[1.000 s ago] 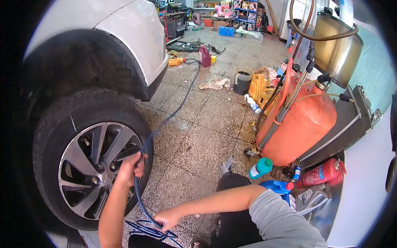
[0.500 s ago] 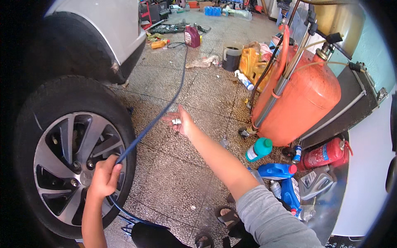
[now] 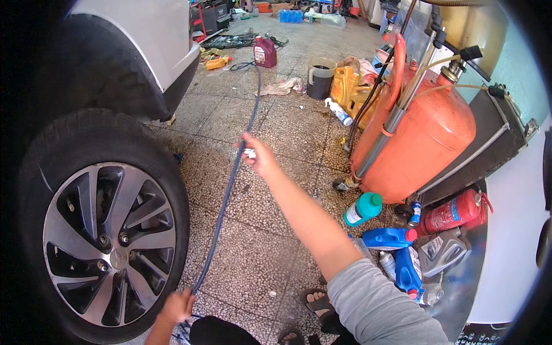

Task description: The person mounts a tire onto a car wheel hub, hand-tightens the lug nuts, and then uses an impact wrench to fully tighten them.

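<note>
A long dark blue hose (image 3: 220, 210) runs from near the maroon jug (image 3: 265, 53) across the floor space to me. Low by the wheel (image 3: 118, 259), my left hand (image 3: 177, 306) is closed around it. Farther up, my right hand (image 3: 256, 156) is closed on the same hose, its arm stretched forward. A small white piece (image 3: 249, 153) also shows at the right hand's fingers; its kind cannot be made out. Between my hands the hose hangs fairly taut. Below the left hand, more hose is partly hidden by my leg.
At left stands a pale car (image 3: 138, 34) with the wheel on it. To the right are an orange tank (image 3: 417, 138), a teal bottle (image 3: 363, 209), blue jugs (image 3: 388, 238) and a red fire extinguisher (image 3: 451, 213). A dark-filled pitcher (image 3: 320, 77) and yellow jugs (image 3: 345, 86) stand farther off.
My left hand has moved down toward my leg, drawing the hose away from the wheel. My right hand, open and beside the hose earlier, has closed on it.
</note>
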`<state>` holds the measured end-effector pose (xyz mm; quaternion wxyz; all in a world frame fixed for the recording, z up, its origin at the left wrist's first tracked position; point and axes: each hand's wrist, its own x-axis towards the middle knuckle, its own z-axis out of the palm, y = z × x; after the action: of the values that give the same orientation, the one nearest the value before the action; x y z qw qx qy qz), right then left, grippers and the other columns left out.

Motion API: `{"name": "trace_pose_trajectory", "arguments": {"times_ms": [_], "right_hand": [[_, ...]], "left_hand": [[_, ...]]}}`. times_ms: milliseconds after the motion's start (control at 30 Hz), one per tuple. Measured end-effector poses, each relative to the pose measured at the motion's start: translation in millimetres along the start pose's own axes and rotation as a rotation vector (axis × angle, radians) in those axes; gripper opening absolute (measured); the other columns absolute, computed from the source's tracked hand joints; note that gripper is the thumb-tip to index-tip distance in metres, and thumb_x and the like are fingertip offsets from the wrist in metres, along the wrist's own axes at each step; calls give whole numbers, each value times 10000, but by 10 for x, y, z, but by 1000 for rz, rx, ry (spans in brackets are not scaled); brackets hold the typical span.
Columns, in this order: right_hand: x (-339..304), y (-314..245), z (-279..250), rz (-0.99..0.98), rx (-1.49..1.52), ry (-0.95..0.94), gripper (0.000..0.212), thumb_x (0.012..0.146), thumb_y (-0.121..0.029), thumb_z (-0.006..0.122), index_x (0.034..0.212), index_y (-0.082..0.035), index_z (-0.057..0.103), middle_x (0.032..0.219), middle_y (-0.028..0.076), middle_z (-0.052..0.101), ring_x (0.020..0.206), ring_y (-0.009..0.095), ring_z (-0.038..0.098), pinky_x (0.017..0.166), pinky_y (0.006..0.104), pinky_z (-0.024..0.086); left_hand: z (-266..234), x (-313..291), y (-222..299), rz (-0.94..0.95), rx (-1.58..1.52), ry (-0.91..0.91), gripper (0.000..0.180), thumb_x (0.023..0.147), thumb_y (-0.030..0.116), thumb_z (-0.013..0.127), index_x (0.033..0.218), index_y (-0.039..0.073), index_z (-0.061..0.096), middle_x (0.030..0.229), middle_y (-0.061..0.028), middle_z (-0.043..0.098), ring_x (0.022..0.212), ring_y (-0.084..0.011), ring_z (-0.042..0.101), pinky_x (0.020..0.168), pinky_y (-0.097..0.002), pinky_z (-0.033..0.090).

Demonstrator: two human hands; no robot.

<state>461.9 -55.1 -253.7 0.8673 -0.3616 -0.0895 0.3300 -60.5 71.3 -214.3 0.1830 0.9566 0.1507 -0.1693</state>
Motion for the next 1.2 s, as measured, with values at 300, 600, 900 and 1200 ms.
{"name": "trace_pose_trajectory", "arguments": {"times_ms": [300, 600, 900, 1200], "right_hand": [[-1042, 2031, 1056, 321, -728, -454, 181, 954, -158, 602, 972, 10, 668, 776, 102, 725, 568, 157, 649, 465, 287, 509], [-2257, 2624, 788, 336, -1104, -697, 198, 799, -171, 728, 755, 15, 678, 615, 109, 668, 498, 216, 650, 491, 373, 517], [-2071, 2751, 180, 1146, -1349, -1413, 236, 810, -156, 729, 1003, -20, 747, 812, 79, 755, 576, 178, 672, 477, 325, 510], [-824, 2536, -465, 602, -490, 156, 314, 935, -272, 593, 790, 1, 651, 681, 194, 681, 370, 211, 508, 296, 326, 289]], "left_hand": [[1791, -1404, -970, -414, -376, -382, 290, 1002, 264, 540, 1110, 11, 631, 947, -295, 686, 911, -414, 688, 788, -480, 559], [796, 553, -583, -362, -1436, 118, 427, 1052, 330, 516, 1264, -34, 590, 1169, -150, 680, 1063, -240, 674, 892, -364, 550], [772, 1285, 272, -106, -645, 291, 428, 1019, 382, 580, 843, -1, 657, 652, -74, 599, 550, -212, 565, 529, -394, 439], [2427, -1200, -606, -527, -554, -193, 517, 920, 508, 657, 1116, 31, 626, 1086, -155, 587, 967, -349, 578, 856, -487, 455]]}}
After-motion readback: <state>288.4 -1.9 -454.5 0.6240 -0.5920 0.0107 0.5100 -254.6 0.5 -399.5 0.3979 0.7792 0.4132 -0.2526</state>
